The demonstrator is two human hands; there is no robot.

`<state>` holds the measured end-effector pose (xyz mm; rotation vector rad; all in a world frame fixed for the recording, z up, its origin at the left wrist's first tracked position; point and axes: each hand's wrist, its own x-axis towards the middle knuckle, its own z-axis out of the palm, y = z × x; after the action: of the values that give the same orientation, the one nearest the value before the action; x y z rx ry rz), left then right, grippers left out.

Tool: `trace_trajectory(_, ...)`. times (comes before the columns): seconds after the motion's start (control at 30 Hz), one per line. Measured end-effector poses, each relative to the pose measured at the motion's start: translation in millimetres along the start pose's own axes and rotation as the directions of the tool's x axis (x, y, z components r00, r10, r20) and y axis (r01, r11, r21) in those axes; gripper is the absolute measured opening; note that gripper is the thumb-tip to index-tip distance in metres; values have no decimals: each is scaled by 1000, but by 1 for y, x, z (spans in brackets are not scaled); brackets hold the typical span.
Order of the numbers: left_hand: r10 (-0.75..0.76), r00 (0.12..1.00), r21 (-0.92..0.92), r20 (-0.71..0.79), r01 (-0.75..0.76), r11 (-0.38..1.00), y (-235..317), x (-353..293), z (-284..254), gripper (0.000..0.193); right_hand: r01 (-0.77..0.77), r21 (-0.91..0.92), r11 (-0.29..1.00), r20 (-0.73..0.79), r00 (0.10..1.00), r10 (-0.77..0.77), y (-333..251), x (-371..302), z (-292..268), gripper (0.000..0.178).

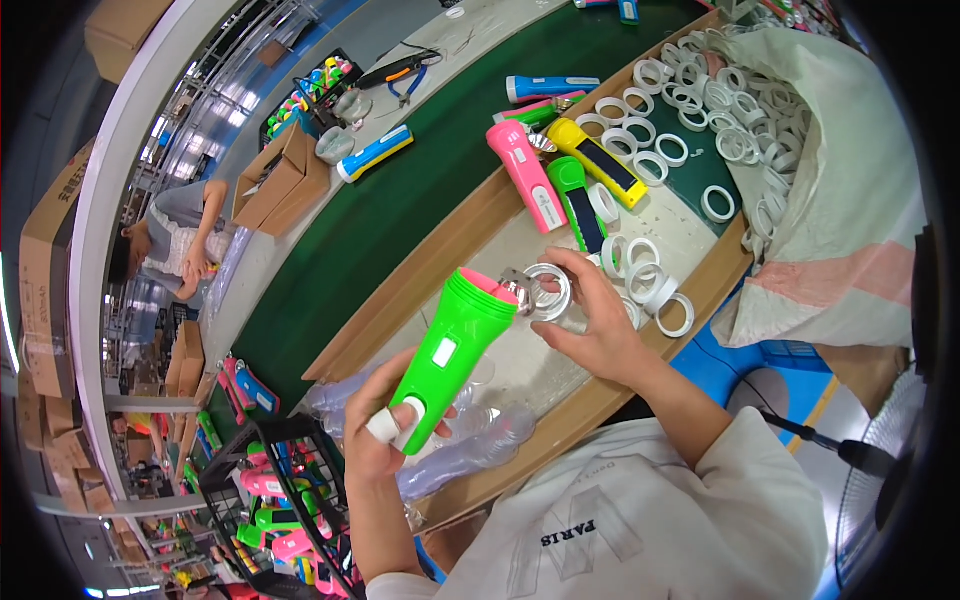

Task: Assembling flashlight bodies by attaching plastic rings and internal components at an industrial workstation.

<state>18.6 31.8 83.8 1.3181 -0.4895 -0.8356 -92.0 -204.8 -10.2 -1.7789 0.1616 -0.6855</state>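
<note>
My left hand (372,450) is wrapped round the narrow end of a bright green flashlight body (455,325), which tilts with its wide, pink-lined mouth up and to the right. A white wrap shows on one of its digits. At that mouth hangs a small silver reflector piece (516,288), outside the body. Between thumb and fingers my right hand (605,325) pinches a whitish ring (562,292) right beside the reflector; whether a clear lens sits in it I cannot tell. Beyond lie a pink flashlight (528,178), a green flashlight (578,205) and a yellow flashlight (598,160).
White rings (735,145) spill from a pale sack (830,150) at the right. Stacked clear lenses (470,455) lie near me inside a cardboard edging (400,300). A black crate (260,430) of flashlights stands lower left. Across the green belt (300,310), another person (190,235) sits working.
</note>
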Motion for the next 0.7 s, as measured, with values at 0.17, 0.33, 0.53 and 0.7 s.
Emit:
trace_trajectory(0.17, 20, 1000, 35, 20, -20, 999, -9, -19, -10, 61, -129, 445, 886, 117, 989, 85, -9, -3, 6, 80)
trace_trajectory(0.33, -40, 999, 197, 22, 35, 980, -9, -31, -20, 49, -169, 584, 794, 229, 973, 39, -12, -4, 1, 75)
trace_trajectory(0.53, -30, 999, 512, 25, 13, 859, 17, -40, -18, 47, 96, 55, 994, 273, 956, -108, -23, 2, -9, 52)
trace_trajectory(0.7, 166, 969, 766, 181, -245, 594, 27, -38, -7, 49, 230, -265, 937, 466, 881, -85, -45, 1, -11, 54)
